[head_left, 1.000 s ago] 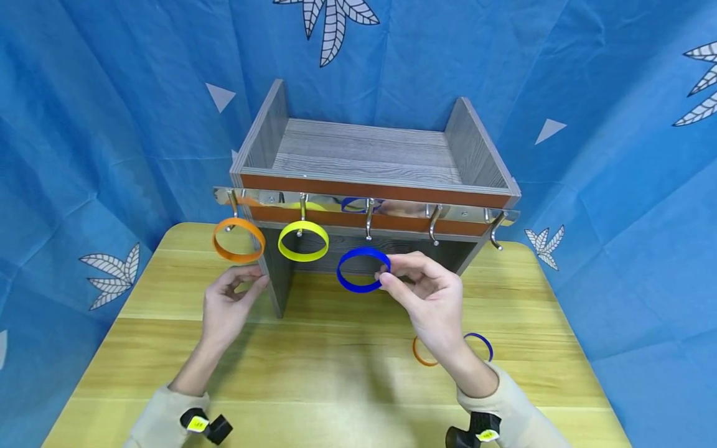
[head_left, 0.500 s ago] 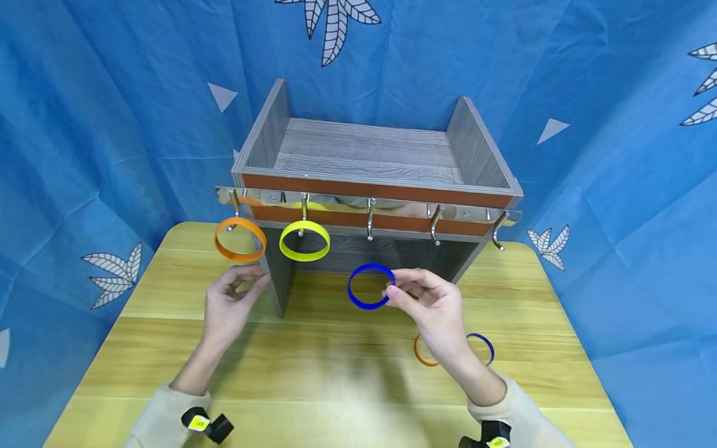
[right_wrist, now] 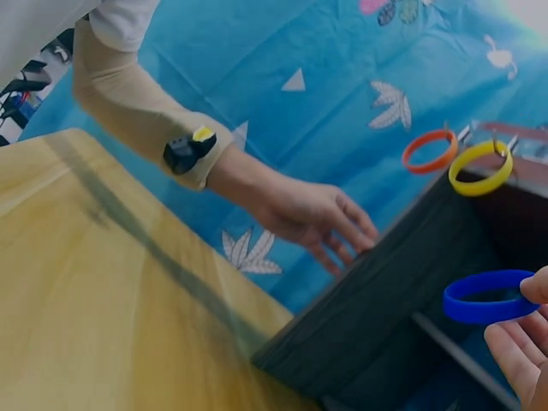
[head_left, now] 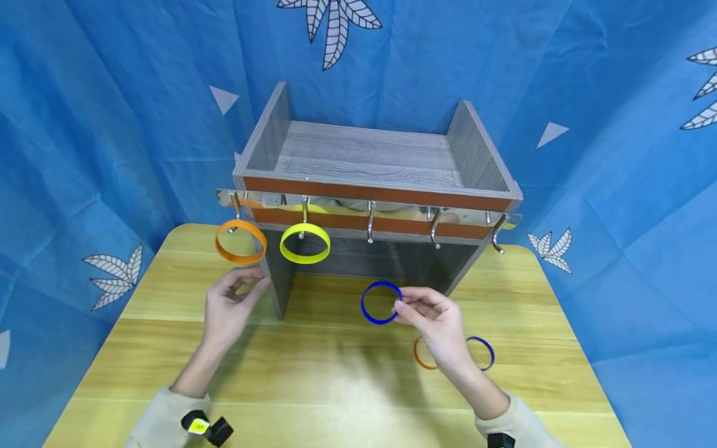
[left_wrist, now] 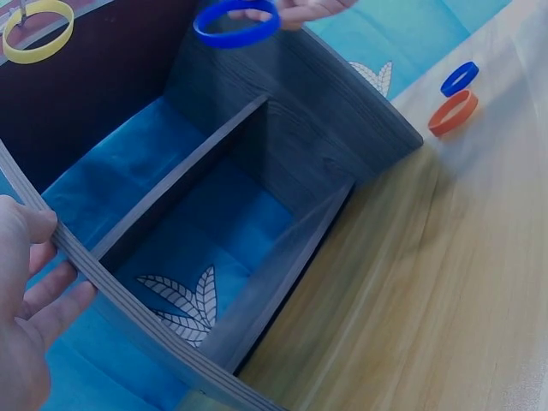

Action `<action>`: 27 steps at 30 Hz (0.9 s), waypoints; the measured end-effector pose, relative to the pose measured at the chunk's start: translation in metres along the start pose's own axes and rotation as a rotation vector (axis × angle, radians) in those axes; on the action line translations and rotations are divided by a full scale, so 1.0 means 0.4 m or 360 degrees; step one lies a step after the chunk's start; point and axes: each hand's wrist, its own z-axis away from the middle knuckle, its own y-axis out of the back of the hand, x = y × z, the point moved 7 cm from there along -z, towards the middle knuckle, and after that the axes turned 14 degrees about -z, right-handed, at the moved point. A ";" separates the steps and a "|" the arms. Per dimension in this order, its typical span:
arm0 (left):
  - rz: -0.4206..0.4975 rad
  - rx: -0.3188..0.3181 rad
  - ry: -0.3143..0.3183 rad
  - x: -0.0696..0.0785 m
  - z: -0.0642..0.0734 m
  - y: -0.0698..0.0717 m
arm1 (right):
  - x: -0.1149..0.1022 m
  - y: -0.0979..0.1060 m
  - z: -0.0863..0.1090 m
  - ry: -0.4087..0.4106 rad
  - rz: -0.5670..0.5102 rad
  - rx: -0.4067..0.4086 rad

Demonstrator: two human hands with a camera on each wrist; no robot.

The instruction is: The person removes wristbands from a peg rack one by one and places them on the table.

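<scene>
My right hand pinches a blue ring-shaped band between thumb and fingers, below and in front of the rack's hooks. My left hand holds the front edge of the grey wooden shelf's left side panel, thumb and fingertips right at it. On the leftmost hook hangs an orange band; a yellow band hangs from the hook beside it. The middle hook and the two hooks to its right carry no band.
Behind my right wrist, another orange band and another blue band lie on the wooden table. The shelf's hook rail runs across its front. A blue patterned cloth covers the background.
My right hand has drawn the blue band down, slightly right and away from the middle hook. The left hand has stayed at the side panel; the hanging bands look unchanged.
</scene>
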 end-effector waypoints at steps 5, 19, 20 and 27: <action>-0.0018 -0.0002 0.0006 -0.002 0.002 0.000 | 0.030 0.036 0.010 -0.0044 0.0040 0.0064; -0.0027 -0.0009 0.0008 -0.007 0.005 -0.001 | 0.110 0.110 0.038 -0.0221 0.0103 0.0167; -0.0031 -0.0008 0.0009 -0.007 0.005 -0.001 | 0.116 0.115 0.040 -0.0235 0.0106 0.0167; -0.0048 -0.0006 0.0016 -0.007 0.004 0.000 | 0.152 0.138 0.054 -0.0348 0.0117 0.0190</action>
